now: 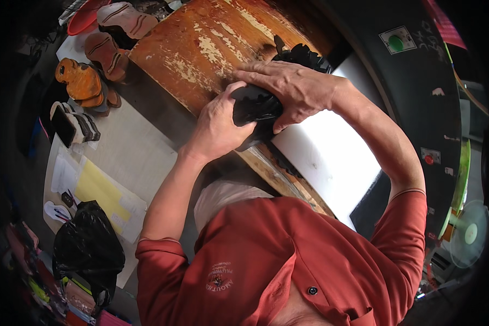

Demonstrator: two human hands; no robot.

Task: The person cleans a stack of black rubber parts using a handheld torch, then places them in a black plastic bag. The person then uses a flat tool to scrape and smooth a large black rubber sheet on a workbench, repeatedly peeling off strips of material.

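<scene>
Both my hands are closed around a dark, glossy black bundle (257, 106) at the edge of a worn wooden board; its exact kind is not clear. My left hand (220, 124) grips the near left side, thumb and fingers curled against it. From the right, my right hand (293, 89) reaches over the top, fingers together on the far side and thumb on the near side. Crumpled black strips with jagged edges (303, 56) lie just beyond the right hand. The bundle's underside is hidden.
The scuffed orange-brown board (201, 49) spreads ahead. To the right are a white panel (323, 155) and a black machine body with a green button (396, 43). At left, sole-shaped stacks (81, 81), a phone (63, 126), yellow paper (98, 190) and a black plastic bag (87, 244) lie on a table.
</scene>
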